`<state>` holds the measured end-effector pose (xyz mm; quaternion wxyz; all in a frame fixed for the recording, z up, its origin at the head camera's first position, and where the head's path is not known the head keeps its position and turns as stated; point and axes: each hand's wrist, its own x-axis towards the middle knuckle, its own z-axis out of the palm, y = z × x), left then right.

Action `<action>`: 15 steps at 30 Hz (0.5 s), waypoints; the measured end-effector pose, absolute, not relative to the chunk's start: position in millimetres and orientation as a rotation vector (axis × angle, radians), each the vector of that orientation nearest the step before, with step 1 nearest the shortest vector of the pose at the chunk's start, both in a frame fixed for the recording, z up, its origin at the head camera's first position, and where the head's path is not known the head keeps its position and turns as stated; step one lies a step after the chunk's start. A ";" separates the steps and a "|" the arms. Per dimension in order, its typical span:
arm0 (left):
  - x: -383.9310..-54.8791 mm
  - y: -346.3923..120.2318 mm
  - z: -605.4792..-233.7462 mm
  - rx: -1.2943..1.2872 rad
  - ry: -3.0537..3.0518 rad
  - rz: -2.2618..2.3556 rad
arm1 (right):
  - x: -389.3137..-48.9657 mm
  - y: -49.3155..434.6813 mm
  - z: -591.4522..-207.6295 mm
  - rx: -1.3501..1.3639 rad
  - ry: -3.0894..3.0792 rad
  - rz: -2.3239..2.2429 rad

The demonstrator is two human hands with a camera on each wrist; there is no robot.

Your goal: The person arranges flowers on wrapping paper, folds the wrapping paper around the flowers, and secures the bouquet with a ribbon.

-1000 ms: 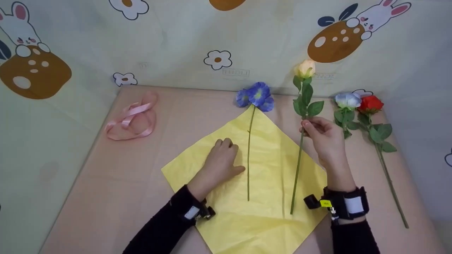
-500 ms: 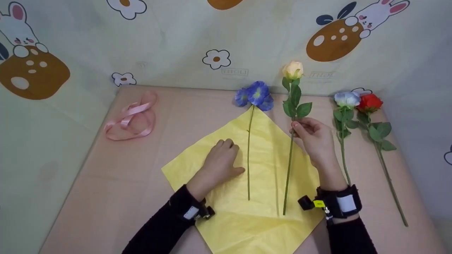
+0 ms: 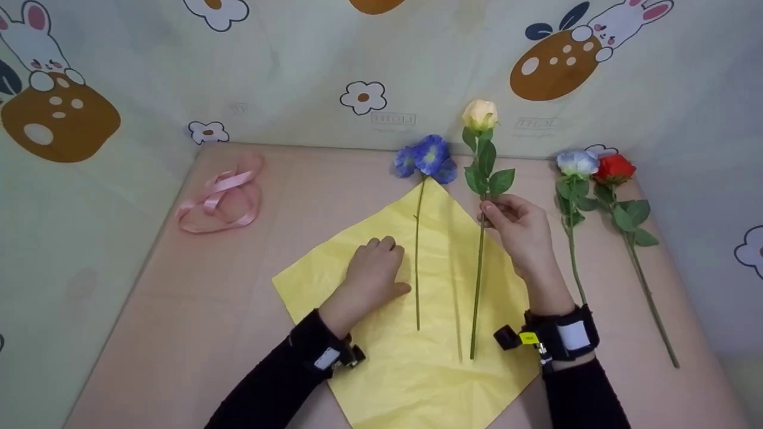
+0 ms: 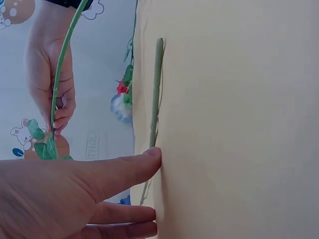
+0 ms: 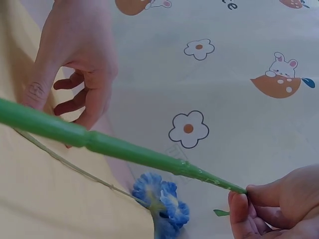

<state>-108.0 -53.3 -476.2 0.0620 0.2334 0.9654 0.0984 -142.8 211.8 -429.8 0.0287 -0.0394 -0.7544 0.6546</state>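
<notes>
1. Cream rose (image 3: 486,158) is hanging above the right half of the yellow sheet (image 3: 411,381), its bloom reaching past the sheet's far edge and its shadow falling across the sheet.
2. A pinkish tablecloth (image 3: 208,298) is lying beneath the yellow sheet; behind the sheet a pale backdrop (image 3: 286,77) is rising, printed with rabbits, brown fruits and white flowers.
3. This cream rose is showing a full, pale peach head, green leaves below it and a long, slim stem slanting slightly.
4. Over the sheet's right side, the right hand (image 3: 524,232) is pinching that stem just below the leaves.
5. On the sheet's left half, the left hand (image 3: 372,271) is resting, thumb and fingers apart; its thumb is pointing at the stem of the blue flower (image 3: 430,154), and I cannot tell whether they are touching.
6. Four flower stems are showing: one cream rose; one blue flower lying down the sheet's middle; one pale-blue flower (image 3: 577,163) and one red rose (image 3: 615,169) lying right of the sheet.
7. One pink ribbon (image 3: 228,183) is lying looped left of the sheet.
</notes>
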 end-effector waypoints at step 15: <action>-104.5 -46.1 -478.1 0.619 2.926 0.320 | -150.5 189.2 -426.5 -0.112 -2.297 2.064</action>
